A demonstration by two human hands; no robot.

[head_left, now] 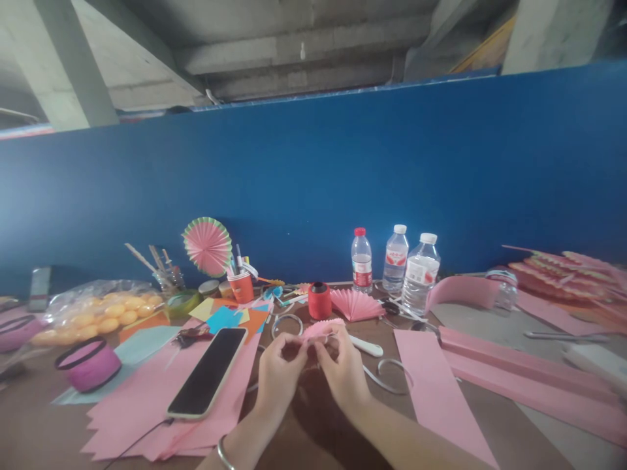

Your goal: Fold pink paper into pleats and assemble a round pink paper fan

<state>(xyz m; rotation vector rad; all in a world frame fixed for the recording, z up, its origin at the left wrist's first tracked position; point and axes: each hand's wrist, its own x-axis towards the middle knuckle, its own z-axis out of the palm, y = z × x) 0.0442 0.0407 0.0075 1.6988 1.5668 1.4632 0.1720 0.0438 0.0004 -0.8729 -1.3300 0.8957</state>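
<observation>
Between my two hands is a small piece of pleated pink paper (323, 328), pinched at its near edge. My left hand (280, 365) closes thumb against fingers on its left side. On its right side, my right hand (341, 365) pinches in the same way, and the fingertips of both hands almost meet. Just beyond the paper stands a red spool of thread (319, 301). A pink pleated paper fan (356, 305) lies to the spool's right. The white handle (367, 346) of some tool sticks out beside my right hand.
A phone (208, 373) lies on stacked pink paper (132, 405) at left. Farther back are a bag of yellow balls (108, 313), an orange cup (241, 287) and a finished round fan (208, 247). Three bottles (362, 264) stand behind; pink strips (441, 391) lie at right.
</observation>
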